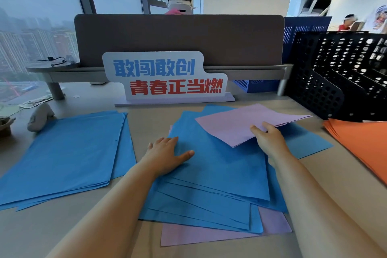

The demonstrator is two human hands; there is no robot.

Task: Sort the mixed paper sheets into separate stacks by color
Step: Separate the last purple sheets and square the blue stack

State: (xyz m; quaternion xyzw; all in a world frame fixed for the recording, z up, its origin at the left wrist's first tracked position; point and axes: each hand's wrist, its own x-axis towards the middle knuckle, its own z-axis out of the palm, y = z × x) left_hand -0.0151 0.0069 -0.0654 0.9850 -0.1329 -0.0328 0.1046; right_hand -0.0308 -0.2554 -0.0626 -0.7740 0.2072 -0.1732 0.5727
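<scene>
A mixed pile [219, 176] of blue and purple sheets lies in the middle of the desk, blue on top, purple edges showing at its near side. My left hand [167, 153] rests flat on the pile's left part, fingers spread. My right hand [270, 138] pinches the near edge of a few purple sheets [236, 123], lifted above the pile's far right part. A stack of blue sheets [69, 153] lies to the left. An orange stack [364, 144] lies at the right edge.
A white sign with blue and red lettering [165, 77] stands behind the pile, in front of a brown desk divider [180, 37]. A black perforated file rack [343, 75] stands at the back right. A grey object [39, 117] lies at the far left. People sit beyond the divider.
</scene>
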